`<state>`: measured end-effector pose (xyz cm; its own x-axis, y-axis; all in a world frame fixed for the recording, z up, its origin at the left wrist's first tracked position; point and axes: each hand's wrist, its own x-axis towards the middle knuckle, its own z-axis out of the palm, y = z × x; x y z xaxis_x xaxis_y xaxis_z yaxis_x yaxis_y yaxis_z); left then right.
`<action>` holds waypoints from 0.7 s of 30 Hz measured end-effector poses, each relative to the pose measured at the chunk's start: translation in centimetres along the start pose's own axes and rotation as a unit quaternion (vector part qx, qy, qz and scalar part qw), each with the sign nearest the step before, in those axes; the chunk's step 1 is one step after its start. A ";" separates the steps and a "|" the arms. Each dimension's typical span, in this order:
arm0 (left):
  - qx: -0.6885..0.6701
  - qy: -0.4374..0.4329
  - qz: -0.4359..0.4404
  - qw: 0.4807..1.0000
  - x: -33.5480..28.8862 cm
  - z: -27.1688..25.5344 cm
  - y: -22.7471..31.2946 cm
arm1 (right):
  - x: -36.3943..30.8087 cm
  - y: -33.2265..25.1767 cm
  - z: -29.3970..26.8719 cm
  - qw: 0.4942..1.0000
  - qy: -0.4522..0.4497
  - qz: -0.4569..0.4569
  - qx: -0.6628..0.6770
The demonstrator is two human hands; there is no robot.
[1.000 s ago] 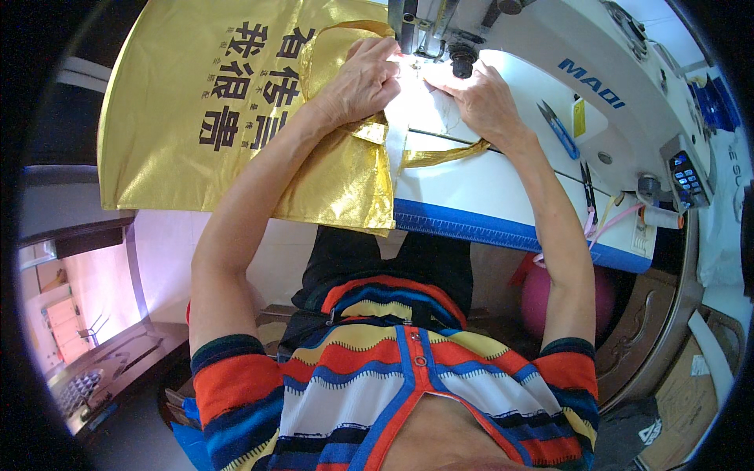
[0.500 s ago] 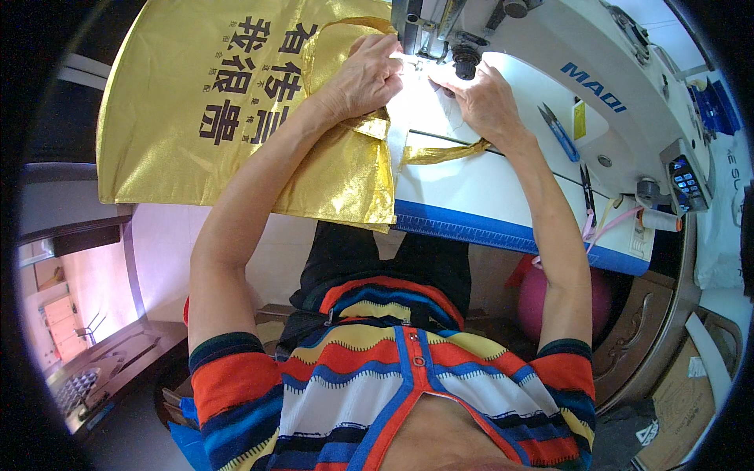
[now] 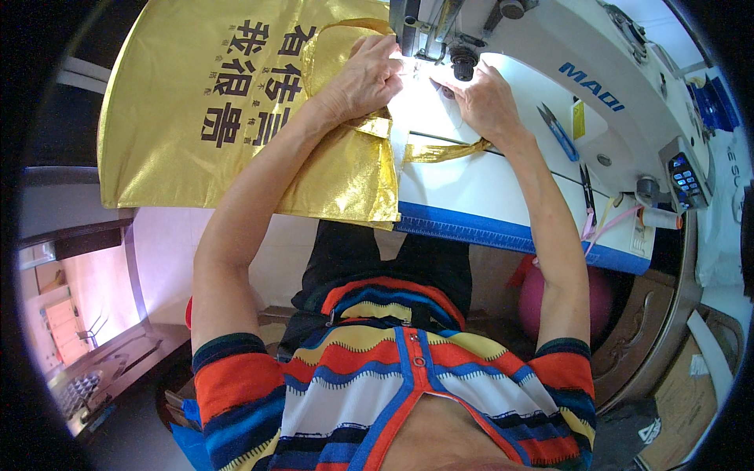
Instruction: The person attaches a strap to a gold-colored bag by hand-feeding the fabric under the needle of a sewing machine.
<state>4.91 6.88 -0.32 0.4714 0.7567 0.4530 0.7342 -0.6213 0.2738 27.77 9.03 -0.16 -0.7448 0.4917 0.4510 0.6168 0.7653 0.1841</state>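
Note:
A shiny gold fabric bag with dark printed characters lies at the left, its right edge running up to the sewing machine. My left hand is closed on the bag's upper right part, fingertips close to the lit needle area. On the other side of that area is my right hand, fingers bent together beneath a black knob. Glare and the knob hide what they pinch. A narrow gold strap runs over the white bed and passes under my right wrist.
Blue thread snips and black scissors lie right of my right forearm. A thread spool and pink ribbon sit by the table's right corner. A blue ruler strip lines the front edge; a control panel glows at right.
The gold bag's lower edge has shifted very slightly right and down. Both hands stay in almost the same place.

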 end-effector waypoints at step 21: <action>-0.011 0.022 -0.002 1.000 -0.1 0.3 0.0 | 2.4 3.8 3.9 0.848 0.067 0.396 0.344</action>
<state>5.03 6.87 -0.64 0.4461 0.7493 0.4894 0.7242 -0.6235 0.2946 27.31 14.73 -1.81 -0.1010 0.9490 0.2988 0.5807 0.3001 -0.7568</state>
